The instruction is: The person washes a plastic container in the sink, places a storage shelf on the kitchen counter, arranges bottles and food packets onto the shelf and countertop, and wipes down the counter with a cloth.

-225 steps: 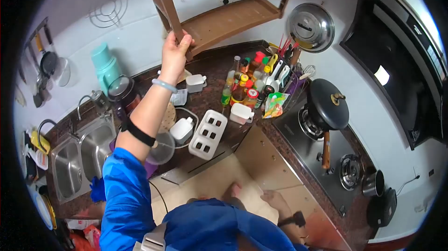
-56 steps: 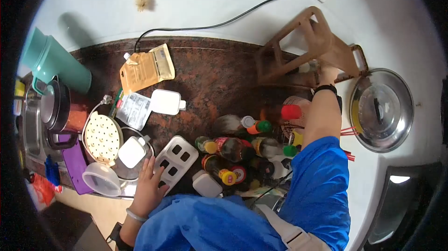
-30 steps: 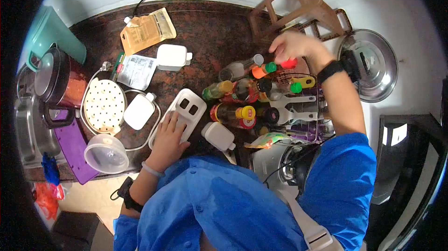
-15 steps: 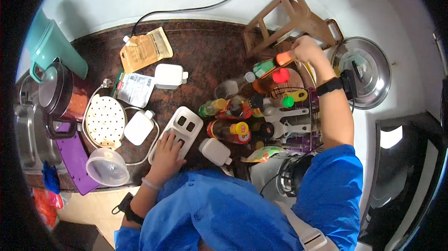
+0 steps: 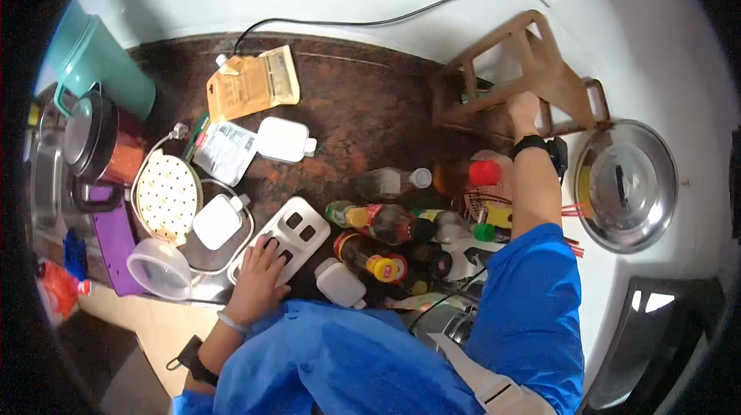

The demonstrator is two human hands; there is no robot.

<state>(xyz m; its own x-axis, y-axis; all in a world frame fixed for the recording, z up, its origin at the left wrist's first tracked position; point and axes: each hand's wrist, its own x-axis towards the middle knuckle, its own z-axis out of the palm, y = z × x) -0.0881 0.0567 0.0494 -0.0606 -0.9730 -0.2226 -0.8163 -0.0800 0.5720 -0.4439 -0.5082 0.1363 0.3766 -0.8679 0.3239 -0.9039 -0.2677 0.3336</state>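
My left hand (image 5: 260, 280) lies with its fingers spread on a long white holder (image 5: 311, 218) that has dark square recesses, at the counter's front. To the right, my right hand (image 5: 524, 113) reaches into a brown plastic rack (image 5: 505, 91) by the wall. Its fingers are hidden by the rack, and I cannot see what they hold. Something green shows faintly through the rack's opening. Below that arm stand several sauce bottles, among them a red-capped bottle (image 5: 484, 173), a clear bottle (image 5: 392, 181) and a yellow-capped bottle (image 5: 367, 258).
White lidded boxes (image 5: 283, 140) lie around the counter. A pouch (image 5: 251, 87), a perforated cream disc (image 5: 167, 197), a clear bowl (image 5: 160, 268) and a teal jug (image 5: 112, 72) are on the left. A steel lid (image 5: 637, 207) leans at right. A black cord (image 5: 370, 23) crosses the wall.
My right hand has moved from above the bottles into the brown rack. The orange-capped bottle it held is no longer clearly visible. My left hand stays on the white holder.
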